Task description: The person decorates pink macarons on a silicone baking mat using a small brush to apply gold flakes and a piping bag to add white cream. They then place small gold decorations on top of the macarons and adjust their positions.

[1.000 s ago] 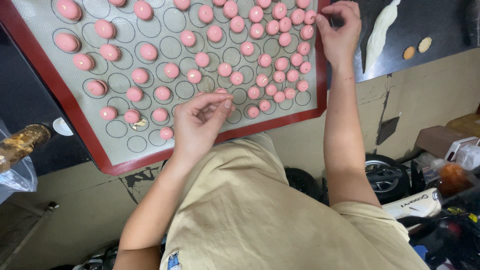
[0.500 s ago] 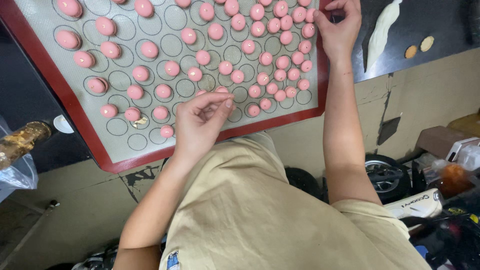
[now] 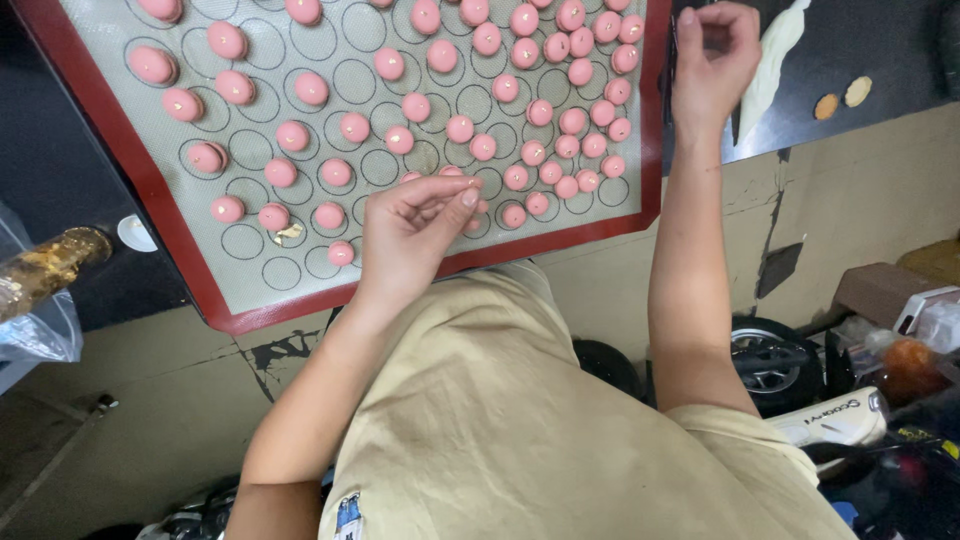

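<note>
Pink round macaron shells sit on a grey silicone baking mat with printed circles and a red border, some centred on the circles, most bunched toward the mat's right side near the hands. Left hand hovers over the mat's near edge, thumb and fingertips pinched together; whether they grip a shell I cannot tell. Right hand is loosely curled at the mat's far right corner, apparently empty. White piping bag lies just beyond on the dark counter.

Left hand fingers pinched together, right hand loosely curled
</note>
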The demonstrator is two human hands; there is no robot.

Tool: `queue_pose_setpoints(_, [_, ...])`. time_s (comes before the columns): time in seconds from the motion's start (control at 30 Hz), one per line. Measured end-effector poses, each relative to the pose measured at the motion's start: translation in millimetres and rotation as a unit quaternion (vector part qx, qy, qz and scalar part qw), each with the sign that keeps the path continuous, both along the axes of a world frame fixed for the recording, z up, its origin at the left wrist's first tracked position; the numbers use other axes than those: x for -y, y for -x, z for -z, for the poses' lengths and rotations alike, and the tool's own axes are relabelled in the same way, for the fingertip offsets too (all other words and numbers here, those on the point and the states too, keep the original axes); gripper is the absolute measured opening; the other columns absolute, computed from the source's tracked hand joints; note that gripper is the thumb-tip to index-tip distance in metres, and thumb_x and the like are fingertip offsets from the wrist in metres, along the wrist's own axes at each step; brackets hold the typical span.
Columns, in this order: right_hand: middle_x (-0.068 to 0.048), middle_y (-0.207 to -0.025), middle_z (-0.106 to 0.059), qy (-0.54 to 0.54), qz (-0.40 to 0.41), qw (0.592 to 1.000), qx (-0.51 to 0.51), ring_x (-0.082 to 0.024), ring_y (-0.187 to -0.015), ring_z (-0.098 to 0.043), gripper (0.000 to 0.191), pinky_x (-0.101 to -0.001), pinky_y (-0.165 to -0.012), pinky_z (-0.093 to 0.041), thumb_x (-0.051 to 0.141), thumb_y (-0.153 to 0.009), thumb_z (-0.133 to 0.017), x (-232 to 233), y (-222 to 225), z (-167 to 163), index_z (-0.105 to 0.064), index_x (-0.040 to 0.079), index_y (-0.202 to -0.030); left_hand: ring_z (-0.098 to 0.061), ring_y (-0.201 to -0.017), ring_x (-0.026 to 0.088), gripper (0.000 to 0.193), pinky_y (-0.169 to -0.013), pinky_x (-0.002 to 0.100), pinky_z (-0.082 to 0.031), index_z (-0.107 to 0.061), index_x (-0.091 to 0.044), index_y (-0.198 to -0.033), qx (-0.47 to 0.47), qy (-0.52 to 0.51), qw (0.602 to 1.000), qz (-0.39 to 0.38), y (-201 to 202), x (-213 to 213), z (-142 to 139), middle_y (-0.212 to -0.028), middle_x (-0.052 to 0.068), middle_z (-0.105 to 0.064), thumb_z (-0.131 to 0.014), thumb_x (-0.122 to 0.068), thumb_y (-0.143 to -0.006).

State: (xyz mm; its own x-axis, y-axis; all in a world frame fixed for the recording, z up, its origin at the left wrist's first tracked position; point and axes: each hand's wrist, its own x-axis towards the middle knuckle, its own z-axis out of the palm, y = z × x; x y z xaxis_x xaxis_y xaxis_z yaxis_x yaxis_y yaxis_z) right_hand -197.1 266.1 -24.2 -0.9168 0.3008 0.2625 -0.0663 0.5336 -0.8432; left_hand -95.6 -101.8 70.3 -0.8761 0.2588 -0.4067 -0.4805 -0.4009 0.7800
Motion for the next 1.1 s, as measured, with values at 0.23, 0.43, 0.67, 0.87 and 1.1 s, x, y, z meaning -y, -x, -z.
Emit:
queue_pose_setpoints(0.23, [-0.006, -0.110, -0.066, 0.160, -0.211, 0.958, 0.111, -0.012, -0.094, -0.067, 0.007, -0.0240, -0.084, -0.054, -0.002, -0.109, -0.062, 107, -79, -115, -0.068, -0.004, -0.112, -0.070, -0.087, 0.012, 0.020, -0.078, 0.024, -0.059, -0.072, 0.004, -0.119, -0.001, -0.036, 0.998, 0.050, -3, 7, -12, -0.099, 0.010, -0.076, -0.062, -0.006, -0.105])
queue_pose_setpoints(0.43, [-0.010, -0.107, -0.070, -0.022, -0.313, 0.947, 0.068, -0.019, -0.095, -0.067, 0.022, -0.0283, -0.081, -0.055, -0.009, -0.087, -0.078, 171, -95, -180, -0.073, -0.001, -0.108, -0.072, -0.100, 0.012, 0.024, -0.085, 0.025, -0.060, -0.068, 0.003, -0.126, -0.022, -0.078, 0.994, 0.066, -11, 10, -26, -0.107, 0.009, -0.075, -0.057, -0.006, -0.107])
queue_pose_setpoints(0.67, [-0.009, -0.104, -0.071, -0.120, -0.316, 0.941, -0.006, -0.023, -0.098, -0.070, 0.024, -0.0343, -0.086, -0.056, -0.008, -0.085, -0.080, 191, -99, -186, -0.072, 0.001, -0.105, -0.070, -0.099, 0.012, 0.026, -0.087, 0.026, -0.060, -0.067, 0.004, -0.129, -0.065, -0.037, 0.995, 0.071, -21, 17, -32, -0.111, 0.011, -0.075, -0.056, -0.003, -0.107])
queue_pose_setpoints(0.87, [-0.010, -0.103, -0.071, -0.075, -0.274, 0.957, 0.065, -0.019, -0.086, -0.064, 0.024, -0.0294, -0.076, -0.051, -0.009, -0.086, -0.078, 187, -113, -174, -0.074, -0.001, -0.108, -0.067, -0.104, 0.012, 0.033, -0.094, 0.027, -0.058, -0.060, 0.002, -0.138, -0.041, -0.075, 0.992, 0.089, -27, 33, -24, -0.123, 0.010, -0.072, -0.054, -0.004, -0.107])
queue_pose_setpoints(1.1, [-0.010, -0.102, -0.068, 0.001, -0.213, 0.977, 0.028, -0.019, -0.095, -0.066, 0.017, -0.0330, -0.085, -0.054, -0.010, -0.093, -0.077, 182, -121, -155, -0.071, -0.001, -0.106, -0.054, -0.137, 0.023, 0.054, -0.117, 0.039, -0.042, -0.047, 0.004, -0.150, 0.000, -0.180, 0.978, 0.107, -30, 49, -16, -0.155, 0.015, -0.050, -0.055, -0.020, -0.103])
